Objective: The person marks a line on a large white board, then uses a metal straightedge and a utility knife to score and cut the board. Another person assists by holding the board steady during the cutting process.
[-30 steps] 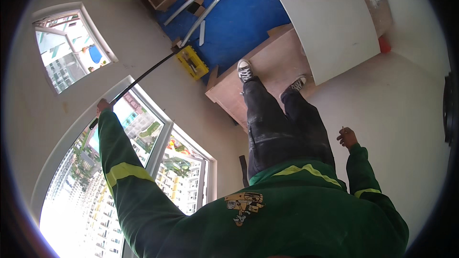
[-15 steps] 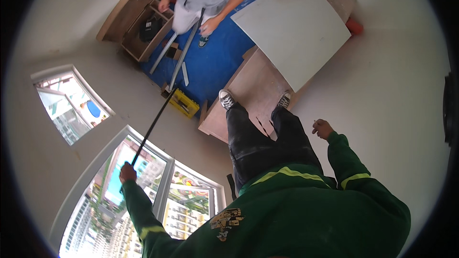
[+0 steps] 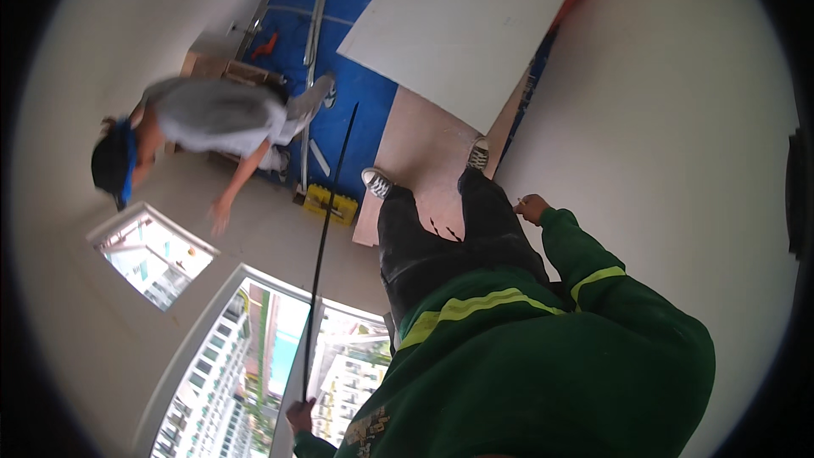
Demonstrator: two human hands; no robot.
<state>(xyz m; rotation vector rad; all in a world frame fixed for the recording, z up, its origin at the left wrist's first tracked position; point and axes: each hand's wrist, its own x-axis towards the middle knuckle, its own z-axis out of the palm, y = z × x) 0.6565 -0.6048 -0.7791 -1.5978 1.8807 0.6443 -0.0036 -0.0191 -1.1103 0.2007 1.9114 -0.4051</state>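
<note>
1. Co-worker (image 3: 212, 114), 1, grey shirt, dark cap; bent over, blurred in part; lowered hand (image 3: 220, 216) well apart from the rod.
2. Small window (image 3: 155, 259), 1, white frame, set in the left wall below the co-worker's head in view.
3. Large window, 1, white frame (image 3: 191, 346); its top edge slopes down toward the rod.
4. Left hand (image 3: 301, 415), 1, the wearer's, in front of the large window; fingers curled closed around the lower end of the rod.
5. Black rod (image 3: 320, 254), 1, long, thin; runs from the left hand up past the yellow case, far end over the blue floor (image 3: 365, 89); contact there cannot be told.
6. Yellow case (image 3: 343, 208), 1, behind the rod in view, just beside the platform's left edge.
7. Wooden platform (image 3: 424, 144), 1; wearer's 2 shoes on it, the left toe at its left edge.
8. White panel (image 3: 458, 30), 1, large; left corner projects over the blue floor, lower corner just beside the right shoe.
9. Right hand (image 3: 532, 209), 1, partly closed; slim pale stick (image 3: 521, 202) between the fingers; gap separates it from the panel.
10. Right wall (image 3: 661, 161), 1, pale, broad, beyond the right hand.
</note>
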